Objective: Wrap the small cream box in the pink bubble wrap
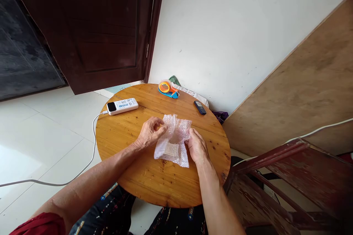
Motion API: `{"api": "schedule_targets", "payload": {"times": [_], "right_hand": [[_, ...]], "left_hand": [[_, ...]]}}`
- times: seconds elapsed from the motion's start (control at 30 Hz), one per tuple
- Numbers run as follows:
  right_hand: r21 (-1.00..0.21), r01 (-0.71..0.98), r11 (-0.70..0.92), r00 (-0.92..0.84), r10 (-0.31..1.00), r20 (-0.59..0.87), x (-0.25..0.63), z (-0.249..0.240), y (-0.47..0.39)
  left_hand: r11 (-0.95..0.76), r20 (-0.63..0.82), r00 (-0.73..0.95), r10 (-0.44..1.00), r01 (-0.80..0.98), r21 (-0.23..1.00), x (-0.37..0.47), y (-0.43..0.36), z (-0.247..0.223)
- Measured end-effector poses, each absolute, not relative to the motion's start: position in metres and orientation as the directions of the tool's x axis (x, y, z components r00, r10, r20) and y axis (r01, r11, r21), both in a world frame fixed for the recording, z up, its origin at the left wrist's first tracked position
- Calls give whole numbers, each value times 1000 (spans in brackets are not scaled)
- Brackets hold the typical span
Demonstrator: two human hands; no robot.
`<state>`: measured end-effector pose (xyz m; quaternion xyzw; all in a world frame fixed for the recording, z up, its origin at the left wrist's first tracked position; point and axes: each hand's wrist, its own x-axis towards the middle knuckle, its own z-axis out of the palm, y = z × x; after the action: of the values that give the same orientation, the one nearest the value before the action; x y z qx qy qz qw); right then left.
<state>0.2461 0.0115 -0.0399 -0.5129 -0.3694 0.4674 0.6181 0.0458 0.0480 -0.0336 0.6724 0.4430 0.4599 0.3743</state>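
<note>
A sheet of clear, pinkish bubble wrap (182, 129) lies partly unfolded on the round wooden table (132, 169). Toward its near end, a small pale rectangular item (171, 149) shows through or between the layers; its kind cannot be made out. My left hand (151, 132) is at the wrap's upper left edge, thumb and index finger apart, tips touching or very near the plastic. On the opposite side, my right hand (197, 145) has its thumb and fingers closed on the wrap's right edge. Some of the right fingers are hidden beneath the hand.
An orange and blue tape dispenser (168, 89) stands at the table's back. A white power bank (122, 105) with a cable (93, 136) sits at the left, and a dark phone-like device (200, 107) at the right. A wooden chair (275, 176) stands right of the table.
</note>
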Motion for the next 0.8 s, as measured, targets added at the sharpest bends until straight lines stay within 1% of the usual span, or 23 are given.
{"api": "schedule_targets", "payload": {"times": [0.1, 0.2, 0.27, 0.3, 0.33, 0.4, 0.43, 0.5, 0.6, 0.67, 0.73, 0.8], "right_hand": [[-950, -310, 31, 136, 991, -12, 240, -36, 8], [-937, -350, 4, 97, 995, -32, 237, -37, 7], [-937, -347, 41, 163, 986, -17, 239, -41, 9], [-946, -315, 74, 234, 972, -2, 242, -44, 10], [-960, -259, 106, 318, 948, 19, 246, -47, 12], [-983, -119, 141, 467, 882, 70, 255, -52, 16], [-988, -57, 143, 513, 853, 94, 259, -55, 18], [-990, 20, 138, 553, 824, 126, 265, -59, 20], [-987, 104, 119, 567, 809, 157, 269, -61, 22], [-981, 161, 107, 581, 793, 182, 269, -59, 21], [-971, 215, 108, 610, 762, 220, 266, -54, 17], [-937, 326, 123, 601, 738, 306, 261, -44, 10]], "left_hand": [[-348, 263, 276, 925, 333, 876, 48, 41, -34], [-319, 220, 293, 930, 352, 880, 52, 42, -36], [-238, 167, 254, 953, 282, 929, 52, 47, -37], [-161, 116, 212, 970, 208, 965, 50, 50, -37], [-70, 49, 166, 985, 119, 991, 48, 55, -37], [112, -107, 88, 990, -60, 992, 42, 63, -36], [154, -147, 71, 987, -97, 983, 39, 66, -36], [193, -186, 70, 980, -116, 974, 34, 71, -35], [197, -190, 75, 979, -106, 975, 33, 74, -38], [172, -167, 59, 984, -105, 979, 33, 76, -40], [71, -71, -1, 997, -79, 994, 31, 78, -42], [-84, 85, -89, 992, 16, 996, 27, 79, -41]]}}
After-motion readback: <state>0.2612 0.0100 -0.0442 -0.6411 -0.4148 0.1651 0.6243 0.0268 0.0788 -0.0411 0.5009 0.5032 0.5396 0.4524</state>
